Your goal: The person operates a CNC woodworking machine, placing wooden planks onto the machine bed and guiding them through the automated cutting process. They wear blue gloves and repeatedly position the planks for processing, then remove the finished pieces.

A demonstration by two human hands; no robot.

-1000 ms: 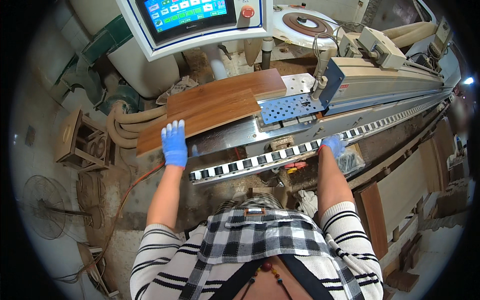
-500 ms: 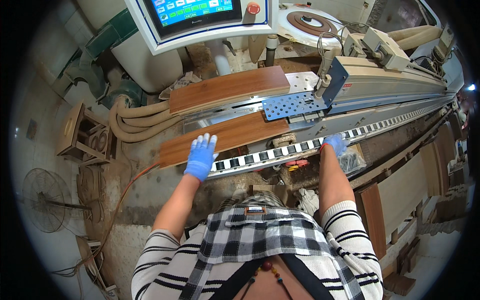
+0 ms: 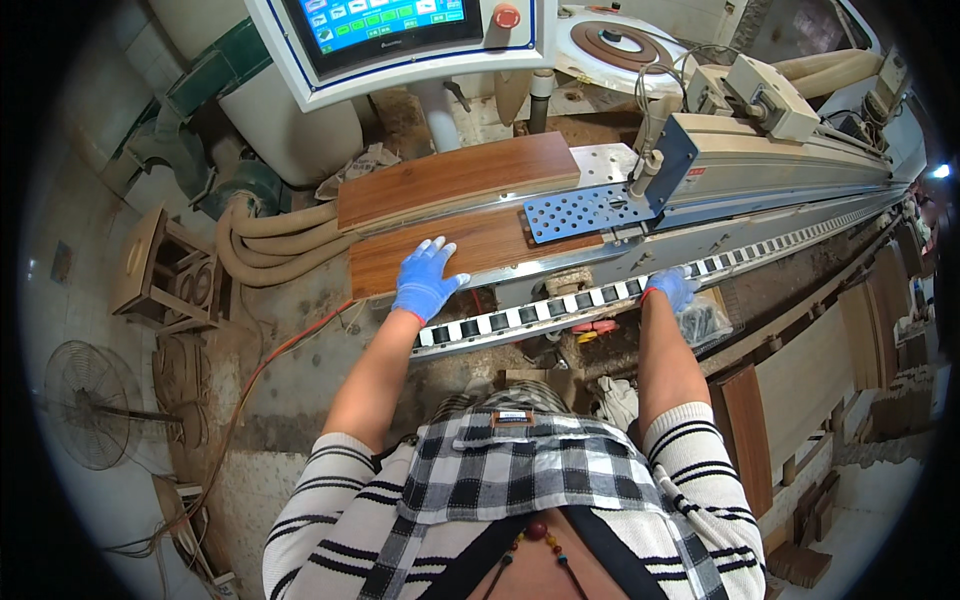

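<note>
My left hand (image 3: 425, 282), in a blue glove with pale fingertips, lies open with fingers spread on a reddish-brown wood-grain board (image 3: 490, 242). The board lies flat on the machine's feed bed, and its right end runs in beneath a blue perforated plate (image 3: 588, 212). My right hand (image 3: 674, 289), gloved alike, is closed over a long roller rail (image 3: 530, 315) at the machine's front; its fingers are partly hidden. Behind the first board, a second wood-grain board (image 3: 455, 175) rests on the machine, touched by neither hand.
A control panel (image 3: 520, 70) with a lit screen and red button stands above the boards. Ribbed hoses (image 3: 290, 245) curve in at the left, near an orange cable (image 3: 290, 340) and a fan (image 3: 90, 400). The long machine beam (image 3: 780, 165) stretches right. More boards (image 3: 740, 430) lean at the right.
The front board has slid right, further under the perforated plate. My left hand has moved right and slightly away from me with it. My right hand has stayed on the rail.
</note>
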